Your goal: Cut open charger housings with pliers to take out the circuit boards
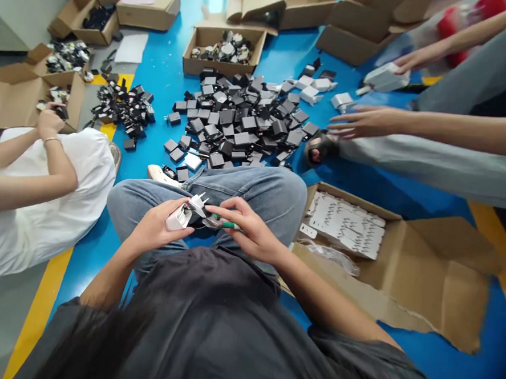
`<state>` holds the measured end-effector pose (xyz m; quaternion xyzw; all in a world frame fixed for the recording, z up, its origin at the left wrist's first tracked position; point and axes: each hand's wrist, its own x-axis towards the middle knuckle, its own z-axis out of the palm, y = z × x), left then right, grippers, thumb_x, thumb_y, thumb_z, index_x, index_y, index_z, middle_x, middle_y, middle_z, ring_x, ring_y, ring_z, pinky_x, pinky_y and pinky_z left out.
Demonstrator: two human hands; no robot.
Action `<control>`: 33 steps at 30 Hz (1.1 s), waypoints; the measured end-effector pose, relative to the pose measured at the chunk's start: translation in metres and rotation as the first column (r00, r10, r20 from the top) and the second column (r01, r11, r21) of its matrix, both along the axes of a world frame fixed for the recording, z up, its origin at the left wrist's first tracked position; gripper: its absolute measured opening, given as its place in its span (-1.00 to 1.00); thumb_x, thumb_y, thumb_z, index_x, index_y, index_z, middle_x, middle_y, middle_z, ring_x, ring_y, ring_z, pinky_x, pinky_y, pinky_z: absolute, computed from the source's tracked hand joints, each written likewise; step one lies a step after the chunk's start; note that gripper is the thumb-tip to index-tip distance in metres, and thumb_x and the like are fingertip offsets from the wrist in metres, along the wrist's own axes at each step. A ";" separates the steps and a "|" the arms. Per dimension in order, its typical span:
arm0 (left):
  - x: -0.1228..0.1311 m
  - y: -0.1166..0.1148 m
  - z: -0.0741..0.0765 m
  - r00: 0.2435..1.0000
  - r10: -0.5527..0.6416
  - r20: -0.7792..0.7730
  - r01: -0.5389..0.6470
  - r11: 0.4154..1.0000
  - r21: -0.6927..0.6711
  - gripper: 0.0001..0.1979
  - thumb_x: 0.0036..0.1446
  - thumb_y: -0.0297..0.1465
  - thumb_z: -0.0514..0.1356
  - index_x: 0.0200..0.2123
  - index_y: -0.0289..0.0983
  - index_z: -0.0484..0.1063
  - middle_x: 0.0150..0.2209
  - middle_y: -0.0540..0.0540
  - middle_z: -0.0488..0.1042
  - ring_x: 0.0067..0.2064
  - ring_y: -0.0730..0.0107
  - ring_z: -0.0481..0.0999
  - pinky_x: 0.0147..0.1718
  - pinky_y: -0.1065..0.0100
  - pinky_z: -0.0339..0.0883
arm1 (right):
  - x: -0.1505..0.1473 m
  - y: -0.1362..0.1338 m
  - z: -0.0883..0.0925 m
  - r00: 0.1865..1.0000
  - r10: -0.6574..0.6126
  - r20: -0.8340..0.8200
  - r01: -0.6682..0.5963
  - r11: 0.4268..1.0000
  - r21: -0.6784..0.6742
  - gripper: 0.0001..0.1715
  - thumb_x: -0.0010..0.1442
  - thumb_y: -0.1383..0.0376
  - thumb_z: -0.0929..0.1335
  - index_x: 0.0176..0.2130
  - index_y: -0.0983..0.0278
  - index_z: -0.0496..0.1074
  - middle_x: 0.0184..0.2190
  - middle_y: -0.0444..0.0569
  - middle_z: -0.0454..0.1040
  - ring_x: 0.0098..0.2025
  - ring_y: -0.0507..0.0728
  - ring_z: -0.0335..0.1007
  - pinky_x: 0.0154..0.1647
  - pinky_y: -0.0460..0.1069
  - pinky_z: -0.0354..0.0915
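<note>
My left hand point(159, 225) is closed around the white housing of a power adapter point(177, 218), whose end is open with some inner parts showing. The adapter's white plug cap point(198, 204), with two metal pins, stands off the open end, toward my right hand. My right hand point(247, 228) is closed on a hand tool with a green handle point(230, 225); its head is mostly hidden by the fingers, so its exact kind is unclear. My right index finger reaches toward the plug cap. Both hands are above my crossed legs.
A heap of black and white adapters point(240, 120) lies on the blue floor ahead. An open carton point(388, 266) with rows of white adapters stands at right. Co-workers sit left and right, their hands point(51, 121) near other parts. More cartons point(224, 67) line the back.
</note>
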<state>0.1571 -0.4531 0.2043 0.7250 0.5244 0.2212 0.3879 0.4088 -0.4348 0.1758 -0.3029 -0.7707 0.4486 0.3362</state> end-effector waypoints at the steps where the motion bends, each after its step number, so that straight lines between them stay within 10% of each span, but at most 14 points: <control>1: -0.006 -0.008 0.006 1.000 0.003 -0.012 -0.003 1.000 0.013 -0.38 0.03 -0.19 0.31 0.17 -0.20 0.32 0.13 -0.17 0.44 0.14 0.08 0.42 0.14 0.20 0.23 | -0.006 0.003 0.008 1.000 0.010 -0.002 -0.010 0.999 0.045 -0.53 0.32 0.29 0.21 0.19 0.11 0.32 -0.11 0.06 0.32 -0.05 0.15 0.31 0.03 0.12 0.34; 6: -0.034 -0.061 0.038 0.995 0.093 -0.025 -0.094 0.995 -0.039 -0.37 0.01 -0.16 0.32 0.12 -0.21 0.25 0.01 -0.16 0.51 0.00 0.16 0.53 -0.06 0.28 0.37 | -0.038 0.001 0.043 0.970 0.235 -0.069 -0.244 0.955 -0.171 -0.57 0.31 0.17 0.25 0.11 0.20 0.40 0.07 0.10 0.36 0.13 0.23 0.27 0.19 0.17 0.21; 10: -0.054 -0.101 0.059 0.986 0.162 -0.029 -0.163 0.986 -0.021 -0.45 -0.04 -0.13 0.34 -0.03 -0.21 0.27 -0.06 -0.13 0.50 -0.04 0.20 0.52 -0.11 0.33 0.36 | -0.060 -0.016 0.056 0.931 0.271 -0.245 -0.363 0.762 -0.536 -0.45 0.23 0.05 0.31 0.13 0.24 0.37 -0.03 0.08 0.47 0.00 0.23 0.42 0.07 0.18 0.32; 16: -0.072 -0.114 0.075 0.985 0.168 -0.028 -0.169 0.985 -0.038 -0.49 -0.04 -0.13 0.34 -0.07 -0.23 0.31 -0.18 -0.07 0.52 -0.19 0.29 0.53 -0.24 0.37 0.34 | -0.062 -0.035 0.053 0.843 0.345 -0.412 -0.537 0.585 -0.608 -0.19 0.21 -0.03 0.28 0.33 0.11 0.01 -0.05 0.08 0.48 0.01 0.27 0.45 -0.04 0.23 0.36; 19: -0.072 -0.103 0.077 0.988 0.143 -0.064 -0.147 0.988 -0.051 -0.50 0.00 -0.12 0.31 -0.05 -0.25 0.35 -0.17 -0.07 0.53 -0.19 0.29 0.52 -0.27 0.38 0.33 | -0.053 -0.034 0.047 0.832 0.476 -0.284 -0.554 0.691 -0.464 -0.26 0.28 -0.02 0.19 0.34 0.16 0.01 -0.12 0.09 0.46 -0.05 0.24 0.46 -0.05 0.19 0.35; 23: -0.069 -0.083 0.077 0.989 0.103 -0.110 -0.108 0.993 -0.045 -0.52 0.02 -0.12 0.30 -0.04 -0.25 0.39 -0.13 -0.08 0.54 -0.14 0.28 0.52 -0.20 0.39 0.33 | -0.043 -0.012 0.050 0.897 0.380 0.225 -0.417 0.897 0.147 -0.42 0.29 0.27 0.21 0.27 0.14 0.20 -0.03 0.14 0.34 0.02 0.24 0.29 0.00 0.18 0.26; 27: -0.068 -0.060 0.070 0.989 0.068 -0.131 -0.077 0.995 -0.069 -0.54 0.04 -0.16 0.31 -0.03 -0.24 0.40 -0.12 -0.07 0.53 -0.14 0.30 0.52 -0.19 0.41 0.33 | -0.047 0.019 0.057 0.877 0.053 0.478 -0.351 0.750 0.561 -0.35 0.20 0.39 0.23 0.27 0.25 0.21 -0.06 0.21 0.31 -0.04 0.29 0.23 -0.09 0.18 0.22; 33: -0.064 -0.024 0.056 0.989 0.059 -0.134 -0.074 0.991 -0.112 -0.54 0.04 -0.17 0.31 -0.02 -0.21 0.38 -0.06 -0.07 0.53 -0.07 0.27 0.52 -0.14 0.39 0.33 | -0.060 0.047 0.053 0.831 -0.055 0.553 -0.376 0.677 0.633 -0.31 0.14 0.39 0.28 0.26 0.24 0.21 -0.09 0.18 0.32 -0.09 0.28 0.22 -0.16 0.10 0.15</control>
